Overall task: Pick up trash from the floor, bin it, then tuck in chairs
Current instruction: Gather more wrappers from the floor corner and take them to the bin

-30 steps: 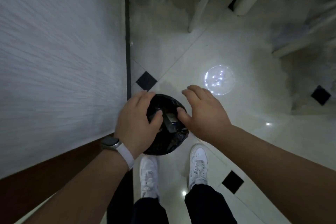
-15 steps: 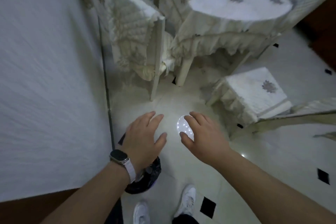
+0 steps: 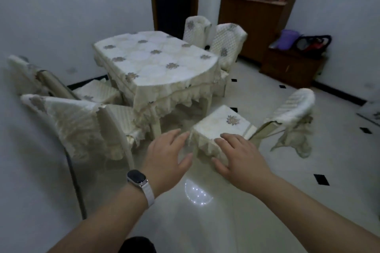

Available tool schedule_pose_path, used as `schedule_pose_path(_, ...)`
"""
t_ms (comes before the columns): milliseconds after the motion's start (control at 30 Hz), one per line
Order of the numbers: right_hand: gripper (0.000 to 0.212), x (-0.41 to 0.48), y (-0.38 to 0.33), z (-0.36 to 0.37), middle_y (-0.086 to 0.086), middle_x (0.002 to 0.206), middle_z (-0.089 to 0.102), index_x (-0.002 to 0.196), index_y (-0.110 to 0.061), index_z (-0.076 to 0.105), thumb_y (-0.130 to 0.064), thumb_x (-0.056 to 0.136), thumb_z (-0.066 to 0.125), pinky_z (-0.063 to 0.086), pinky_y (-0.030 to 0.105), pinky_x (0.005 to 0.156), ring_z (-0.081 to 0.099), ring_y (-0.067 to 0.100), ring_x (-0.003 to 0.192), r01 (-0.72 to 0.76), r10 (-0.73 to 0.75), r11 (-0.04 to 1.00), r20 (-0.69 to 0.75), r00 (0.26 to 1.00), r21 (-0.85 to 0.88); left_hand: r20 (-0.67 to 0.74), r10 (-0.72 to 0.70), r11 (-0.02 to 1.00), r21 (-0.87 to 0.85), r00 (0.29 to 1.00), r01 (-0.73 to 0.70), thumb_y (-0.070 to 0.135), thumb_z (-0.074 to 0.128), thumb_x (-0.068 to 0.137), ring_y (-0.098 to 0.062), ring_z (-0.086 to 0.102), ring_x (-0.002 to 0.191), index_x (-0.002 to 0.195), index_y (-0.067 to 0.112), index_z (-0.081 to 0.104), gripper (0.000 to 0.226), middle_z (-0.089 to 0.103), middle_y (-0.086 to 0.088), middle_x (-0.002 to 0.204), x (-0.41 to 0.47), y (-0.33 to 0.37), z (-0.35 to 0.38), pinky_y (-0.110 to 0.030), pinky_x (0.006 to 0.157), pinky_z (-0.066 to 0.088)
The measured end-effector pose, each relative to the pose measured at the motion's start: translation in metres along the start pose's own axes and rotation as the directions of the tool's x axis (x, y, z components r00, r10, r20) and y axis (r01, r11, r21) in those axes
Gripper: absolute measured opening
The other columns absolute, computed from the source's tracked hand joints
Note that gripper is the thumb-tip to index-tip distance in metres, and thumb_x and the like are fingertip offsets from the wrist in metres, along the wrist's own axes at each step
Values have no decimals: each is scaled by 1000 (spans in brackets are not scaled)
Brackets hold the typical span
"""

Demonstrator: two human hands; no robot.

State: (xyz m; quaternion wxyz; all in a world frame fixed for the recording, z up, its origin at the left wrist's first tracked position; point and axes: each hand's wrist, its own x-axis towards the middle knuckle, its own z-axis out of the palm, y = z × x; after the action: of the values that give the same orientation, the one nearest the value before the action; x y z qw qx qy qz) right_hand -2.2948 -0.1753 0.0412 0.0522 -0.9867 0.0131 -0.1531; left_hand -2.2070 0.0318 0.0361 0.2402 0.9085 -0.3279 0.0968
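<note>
Head view: a left hand, a watch on its wrist, and a right hand are held out with fingers spread and nothing gripped. Just ahead, a cloth-covered chair stands apart from the cream-clothed surface. Another chair is seen at left. The white floor is dotted with black diamonds. A wooden cabinet stands behind.
</note>
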Motion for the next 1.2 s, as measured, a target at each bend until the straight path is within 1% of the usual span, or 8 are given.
schedule_pose_path(233, 53, -45, 142, -59, 4, 119, 63, 117, -17, 64, -53, 82, 48, 52, 38, 84, 60, 25, 109, -111, 110, 994, -64, 992, -21, -11, 200, 980, -24, 980, -200, 52, 50, 83, -26, 56, 120, 133, 20, 58, 60, 59, -5, 132, 73, 147, 56, -48, 97, 48)
schedule_pose_path(400, 59, -83, 232, -95, 2, 129, 57, 127, -19, 58, -57, 86, 41, 47, 43, 94, 53, 25, 118, -219, 217, 976, -47, 975, -21, 43, 356, 934, 17, 933, -357, 52, 50, 84, -27, 60, 115, 131, 20, 60, 57, 61, -5, 129, 112, 233, 95, -44, 94, 49)
schedule_pose_path(567, 62, -111, 305, -122, 1, 133, 56, 129, -19, 57, -58, 86, 36, 41, 40, 100, 50, 23, 123, -355, 354, 935, -81, 932, 1, 98, 421, 906, -5, 902, -423, 53, 47, 85, -25, 57, 119, 132, 22, 59, 57, 60, -3, 131, 156, 301, 127, -41, 97, 45)
schedule_pose_path(633, 63, -116, 329, -125, 1, 135, 54, 131, -20, 56, -58, 86, 34, 39, 40, 101, 49, 23, 125, -413, 412, 911, -83, 907, 7, 115, 466, 884, -25, 877, -467, 51, 47, 85, -26, 58, 117, 131, 22, 59, 57, 60, -2, 130, 176, 320, 144, -42, 96, 46)
schedule_pose_path(800, 55, -117, 385, -112, 1, 125, 61, 120, -20, 62, -56, 85, 41, 47, 39, 90, 57, 24, 114, -495, 490, 868, -97, 866, -38, 129, 524, 852, -96, 842, -515, 50, 50, 84, -26, 57, 115, 133, 23, 56, 56, 59, -2, 131, 224, 356, 194, -43, 97, 46)
schedule_pose_path(900, 61, -102, 425, -107, -1, 132, 56, 127, -21, 58, -60, 86, 35, 43, 40, 97, 52, 22, 122, -533, 532, 842, -43, 846, -86, 139, 546, 836, -147, 826, -528, 51, 48, 84, -26, 56, 118, 133, 22, 56, 57, 59, -2, 131, 260, 370, 231, -44, 97, 46)
schedule_pose_path(1033, 73, -62, 490, -109, -6, 146, 42, 140, -26, 46, -65, 84, 20, 29, 34, 108, 36, 16, 134, -585, 591, 798, -7, 807, -145, 147, 560, 823, -209, 815, -528, 55, 42, 85, -22, 49, 126, 138, 27, 51, 61, 53, 2, 138, 332, 388, 281, -41, 105, 38)
schedule_pose_path(1200, 70, 1, 568, -114, -5, 144, 45, 138, -25, 48, -64, 85, 23, 32, 35, 107, 39, 17, 132, -624, 632, 756, -26, 774, -198, 122, 585, 794, -285, 801, -537, 51, 47, 86, -21, 47, 129, 139, 25, 50, 60, 53, 0, 139, 436, 411, 326, -40, 107, 36)
